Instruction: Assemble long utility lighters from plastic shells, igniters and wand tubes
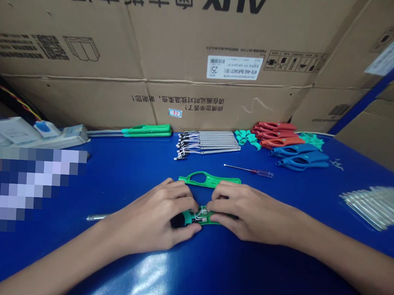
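Low over the table, my left hand (170,210) is closed round the front end of an opened green lighter shell (207,218), thumb below and fingers above. White wires and small parts show inside the shell. A metal tube (97,217) sticks out to the left beyond my left wrist, partly covered by the hand. My right hand (249,209) is closed on the shell's right part, with its fingertips at the small parts; exactly what they pinch is hidden. Just behind my hands lies a matching green shell half (215,180).
Behind lie a screwdriver (263,173), metal tubes with wires (217,142), teal pieces (247,138), red shells (273,133) and blue shells (300,155). Green long lighters (148,130) and a power strip (74,136) are left, clear-wrapped rods (375,205) right. A cardboard wall (175,67) stands behind.
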A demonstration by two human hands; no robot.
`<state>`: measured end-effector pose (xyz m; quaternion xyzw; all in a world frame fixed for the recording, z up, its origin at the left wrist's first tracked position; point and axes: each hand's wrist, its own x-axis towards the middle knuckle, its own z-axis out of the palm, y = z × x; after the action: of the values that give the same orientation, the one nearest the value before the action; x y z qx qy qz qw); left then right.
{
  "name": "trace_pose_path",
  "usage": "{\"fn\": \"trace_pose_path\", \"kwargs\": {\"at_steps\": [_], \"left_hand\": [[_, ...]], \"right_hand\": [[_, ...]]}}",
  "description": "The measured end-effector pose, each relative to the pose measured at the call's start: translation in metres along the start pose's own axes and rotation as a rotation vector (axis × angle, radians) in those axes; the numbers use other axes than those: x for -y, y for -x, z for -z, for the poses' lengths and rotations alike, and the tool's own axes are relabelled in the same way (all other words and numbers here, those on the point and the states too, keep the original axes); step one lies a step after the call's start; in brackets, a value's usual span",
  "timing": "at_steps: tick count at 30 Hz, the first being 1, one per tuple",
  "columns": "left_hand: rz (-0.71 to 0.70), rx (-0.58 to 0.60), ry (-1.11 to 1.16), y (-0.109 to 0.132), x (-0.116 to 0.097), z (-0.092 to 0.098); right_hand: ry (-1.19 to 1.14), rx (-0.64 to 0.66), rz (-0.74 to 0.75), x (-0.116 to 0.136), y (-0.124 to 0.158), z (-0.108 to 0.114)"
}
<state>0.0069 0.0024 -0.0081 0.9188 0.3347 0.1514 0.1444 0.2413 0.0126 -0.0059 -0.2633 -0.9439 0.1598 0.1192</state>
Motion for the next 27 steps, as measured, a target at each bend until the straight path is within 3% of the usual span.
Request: {"fn": "trace_pose_path", "kwargs": {"at_steps": [27], "left_hand": [[-0.088, -0.006, -0.037, 0.0023, -0.0007, -0.0021]], "right_hand": [[-0.095, 0.007, -0.029, -0.0003, 0.0014, 0.0066]]}}
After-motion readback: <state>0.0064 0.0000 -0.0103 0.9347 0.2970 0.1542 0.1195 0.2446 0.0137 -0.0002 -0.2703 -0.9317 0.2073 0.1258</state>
